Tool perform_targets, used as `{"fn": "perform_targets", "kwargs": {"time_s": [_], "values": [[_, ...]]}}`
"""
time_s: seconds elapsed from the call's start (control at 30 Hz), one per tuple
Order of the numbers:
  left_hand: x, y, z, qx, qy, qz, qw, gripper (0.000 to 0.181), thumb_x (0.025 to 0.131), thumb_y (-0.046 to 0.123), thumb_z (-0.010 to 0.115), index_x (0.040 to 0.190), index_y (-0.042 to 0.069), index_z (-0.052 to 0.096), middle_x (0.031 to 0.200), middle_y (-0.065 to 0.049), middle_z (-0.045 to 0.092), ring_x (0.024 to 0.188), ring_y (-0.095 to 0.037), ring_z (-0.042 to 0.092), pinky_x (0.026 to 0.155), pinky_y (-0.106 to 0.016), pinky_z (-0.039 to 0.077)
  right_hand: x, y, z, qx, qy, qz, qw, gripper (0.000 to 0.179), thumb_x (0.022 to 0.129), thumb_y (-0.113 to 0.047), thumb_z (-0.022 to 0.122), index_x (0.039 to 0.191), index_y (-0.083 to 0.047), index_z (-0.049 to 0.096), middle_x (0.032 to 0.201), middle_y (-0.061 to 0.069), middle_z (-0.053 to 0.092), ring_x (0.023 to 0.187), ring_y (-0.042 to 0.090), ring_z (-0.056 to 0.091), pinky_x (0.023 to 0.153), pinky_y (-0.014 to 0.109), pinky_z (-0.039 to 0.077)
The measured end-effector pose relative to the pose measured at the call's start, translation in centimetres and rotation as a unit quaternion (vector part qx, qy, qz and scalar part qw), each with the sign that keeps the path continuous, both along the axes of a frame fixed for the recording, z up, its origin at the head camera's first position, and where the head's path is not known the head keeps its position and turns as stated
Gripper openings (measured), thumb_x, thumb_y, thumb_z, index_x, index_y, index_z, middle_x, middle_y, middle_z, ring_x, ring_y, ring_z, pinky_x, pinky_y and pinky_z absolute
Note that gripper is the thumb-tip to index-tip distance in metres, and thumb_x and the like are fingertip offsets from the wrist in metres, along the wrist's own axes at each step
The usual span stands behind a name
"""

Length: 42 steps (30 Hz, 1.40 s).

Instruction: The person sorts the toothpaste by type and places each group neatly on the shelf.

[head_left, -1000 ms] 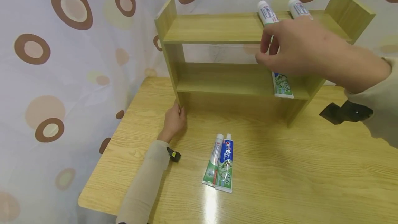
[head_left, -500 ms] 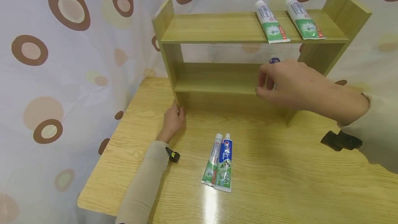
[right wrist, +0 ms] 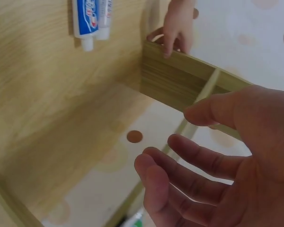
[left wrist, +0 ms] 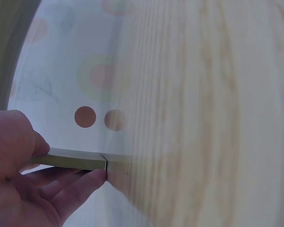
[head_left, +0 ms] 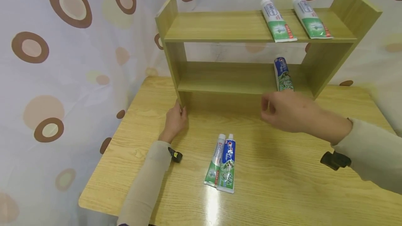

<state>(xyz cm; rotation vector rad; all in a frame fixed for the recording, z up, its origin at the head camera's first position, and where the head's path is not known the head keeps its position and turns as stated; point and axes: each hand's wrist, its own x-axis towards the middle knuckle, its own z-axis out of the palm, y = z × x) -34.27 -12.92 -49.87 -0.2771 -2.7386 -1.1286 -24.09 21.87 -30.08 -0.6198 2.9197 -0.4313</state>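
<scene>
My left hand [head_left: 175, 121] grips the lower end of the wooden shelf's [head_left: 220, 77] left side panel [left wrist: 71, 160], thumb on one face and fingers on the other. In front of the middle board's right part hovers my right hand [head_left: 293, 111], holding nothing; the right wrist view shows its fingers [right wrist: 199, 189] loosely bent, with the thumb apart from them. Just behind it, a blue-and-green toothpaste tube [head_left: 281, 70] lies on the middle board, its lower end hidden by the hand. Two white-and-green toothpaste tubes, one left [head_left: 277, 20] and one right [head_left: 312, 16], lie on the top board.
On the table [head_left: 267, 187], a blue-and-green toothpaste tube [head_left: 228, 166] and a slimmer white-and-green one [head_left: 216, 161] lie side by side, caps toward the shelf. A spotted cloth [head_left: 78, 79] hangs behind and to the left. The table's left edge runs beside the left forearm.
My right hand has moved down from the top board to below the middle board, uncovering the top tubes and most of the middle tube. The left hand keeps its grip on the side panel.
</scene>
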Motion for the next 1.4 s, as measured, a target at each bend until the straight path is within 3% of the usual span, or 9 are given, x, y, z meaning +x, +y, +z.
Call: {"fn": "perform_targets", "kwargs": {"time_s": [0.13,0.3,0.43,0.53,0.77,1.03,1.4], "values": [[-0.1,0.0,0.2,0.003,-0.002,0.002,1.0000,0.032,0.113,0.010,0.051,0.142,-0.004,0.053,0.130,-0.036,0.073,0.115,-0.049,0.077,0.087,-0.058,0.065,0.2,0.0,-1.7,-0.015,-0.010,0.005,0.9998,0.019,0.098,-0.018,0.068,0.110,-0.003,0.070,0.071,-0.001,0.063,0.058,0.014,0.054,0.055,0.033,0.045],[0.0,0.1,0.3,-0.002,-0.006,0.004,1.0000,0.031,0.114,0.011,0.050,0.141,-0.004,0.054,0.127,-0.035,0.074,0.113,-0.047,0.077,0.086,-0.057,0.065,0.4,-0.5,-3.9,-0.004,-0.058,-0.013,0.9982,0.040,0.101,-0.028,0.075,0.128,-0.001,0.065,0.086,0.006,0.071,0.066,0.017,0.059,0.058,0.033,0.050],[0.1,0.0,0.4,-0.002,-0.012,0.011,0.9999,0.027,0.114,0.012,0.051,0.135,-0.004,0.056,0.118,-0.034,0.076,0.104,-0.047,0.078,0.081,-0.056,0.064,0.5,-1.1,-5.4,-0.004,-0.081,-0.015,0.9966,0.046,0.101,-0.030,0.077,0.133,-0.001,0.063,0.094,0.009,0.074,0.070,0.018,0.062,0.060,0.033,0.052],[0.1,-0.1,0.3,0.003,-0.013,0.012,0.9998,0.028,0.114,0.012,0.051,0.137,-0.004,0.055,0.120,-0.034,0.075,0.104,-0.047,0.078,0.082,-0.056,0.065,0.7,-1.4,-6.2,-0.011,-0.080,-0.014,0.9967,0.046,0.101,-0.030,0.078,0.134,-0.001,0.064,0.091,0.008,0.072,0.069,0.017,0.061,0.058,0.032,0.050],[-0.1,0.0,0.2,0.000,-0.007,0.004,1.0000,0.035,0.114,0.011,0.051,0.146,-0.003,0.052,0.134,-0.034,0.072,0.120,-0.047,0.075,0.091,-0.057,0.065,1.1,-1.7,-8.0,-0.030,-0.076,-0.012,0.9966,0.045,0.099,-0.028,0.079,0.132,0.000,0.065,0.086,0.006,0.071,0.064,0.016,0.058,0.055,0.030,0.048],[0.0,0.1,0.1,0.002,-0.011,0.001,0.9999,0.036,0.114,0.014,0.049,0.145,-0.004,0.052,0.128,-0.034,0.074,0.116,-0.049,0.076,0.092,-0.058,0.065,1.3,-2.9,-9.8,-0.039,-0.080,-0.010,0.9960,0.044,0.099,-0.027,0.079,0.132,-0.001,0.066,0.079,0.002,0.065,0.064,0.015,0.055,0.054,0.029,0.045],[0.0,0.0,0.1,0.005,-0.016,-0.001,0.9999,0.041,0.115,0.013,0.049,0.152,-0.005,0.048,0.138,-0.035,0.069,0.126,-0.049,0.073,0.097,-0.057,0.064,1.6,-4.4,-11.9,-0.076,-0.120,-0.012,0.9898,0.051,0.101,-0.018,0.074,0.145,0.001,0.055,0.067,-0.001,0.057,0.054,0.013,0.049,0.050,0.027,0.040]]}}
